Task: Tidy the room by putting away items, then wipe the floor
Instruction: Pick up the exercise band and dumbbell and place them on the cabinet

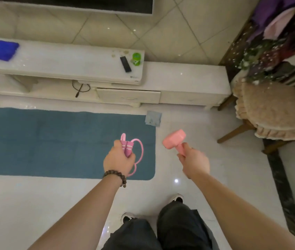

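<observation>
Left hand (118, 160) grip clamped on bundled skipping rope (129, 149) | right hand (194, 162) grip clamped on pink dumbbell (174, 140) handle | both lifted off floor, probably for stowing

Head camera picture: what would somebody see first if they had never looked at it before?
Probably the two pink things held up in the middle: the left hand grips a skipping rope by its handles, and the right hand grips a dumbbell. Under them a big blue mat lies on the shiny floor. A bright blue cloth stands out on the white cabinet at far left.
</observation>
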